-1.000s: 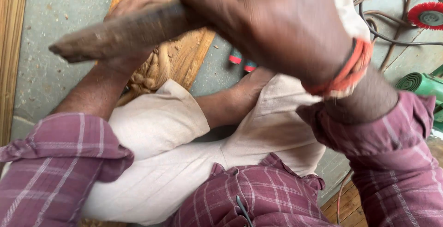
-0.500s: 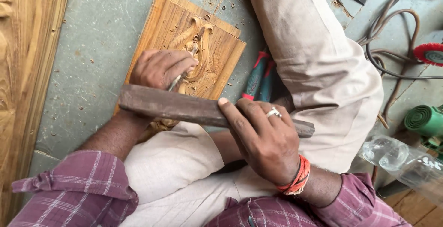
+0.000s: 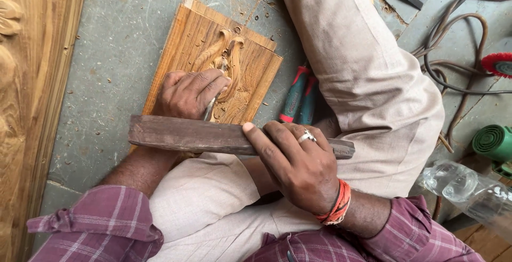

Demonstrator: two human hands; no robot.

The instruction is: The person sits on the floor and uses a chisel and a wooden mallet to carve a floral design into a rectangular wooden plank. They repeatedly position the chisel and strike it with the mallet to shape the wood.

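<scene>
The right hand (image 3: pixel 301 168) is closed around a long, dark wooden block (image 3: pixel 213 135), gripping it near its right end, with the index finger laid along the top edge and a ring showing on one finger. The block lies nearly level across the middle of the view, its left end reaching out past the left wrist and its right end jutting just beyond the right knuckles. The left hand (image 3: pixel 189 94) sits directly above the block, fingers curled shut around a thin metal chisel (image 3: pixel 209 110), of which only a short stretch of shaft shows between the fingers; its tip is hidden against the wood. That hand rests on a carved wooden panel (image 3: pixel 176 49), which lies flat on the grey stone floor (image 3: pixel 106 43) with a raised, looping relief at its centre and small chips scattered about it. The block's upper edge lies just below the left hand's knuckles, and it cannot be told whether the two touch. Beside the panel to the right, two tool handles (image 3: pixel 298 99), one red and teal, lie tucked against the person's pale trouser leg (image 3: pixel 362 70). A clear plastic bottle (image 3: pixel 464 187) lies at the lower right, near dark cables (image 3: pixel 453 54).
</scene>
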